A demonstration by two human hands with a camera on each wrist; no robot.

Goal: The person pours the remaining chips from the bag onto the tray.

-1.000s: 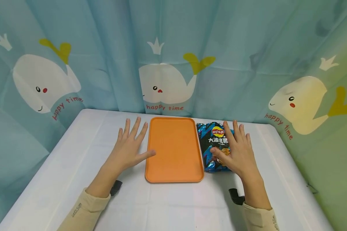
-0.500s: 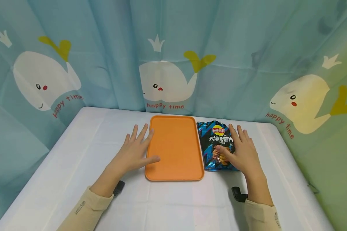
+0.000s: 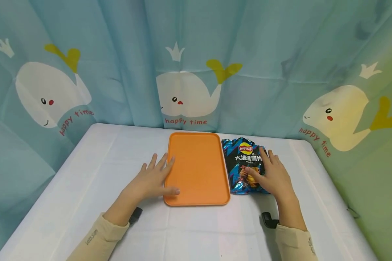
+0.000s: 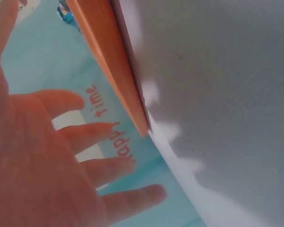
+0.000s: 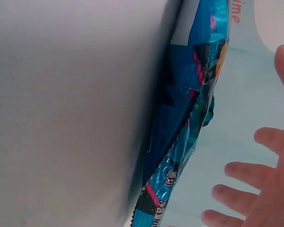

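An orange tray (image 3: 197, 170) lies flat near the middle of the white table. To its right, close against its edge, is a blue and black bag of potato chips (image 3: 243, 166). My left hand (image 3: 151, 181) hovers with spread fingers by the tray's left edge, the thumb over its lower left corner. In the left wrist view, a gap shows between that hand (image 4: 61, 161) and the tray's rim (image 4: 113, 66). Above the bag's right side is my right hand (image 3: 276, 177), fingers extended. The right wrist view shows the bag (image 5: 184, 113) apart from these fingers (image 5: 246, 175).
A blue curtain (image 3: 134, 72) with printed whales hangs behind the table and on both sides. White cloth covers the table (image 3: 196, 232). Black straps or mounts (image 3: 269, 220) sit at both wrists, beside beige sleeves (image 3: 294, 241).
Both hands have come down and back toward the person. My left hand has also shifted right toward the tray, and my right hand slightly right. The tray and bag stay in place.
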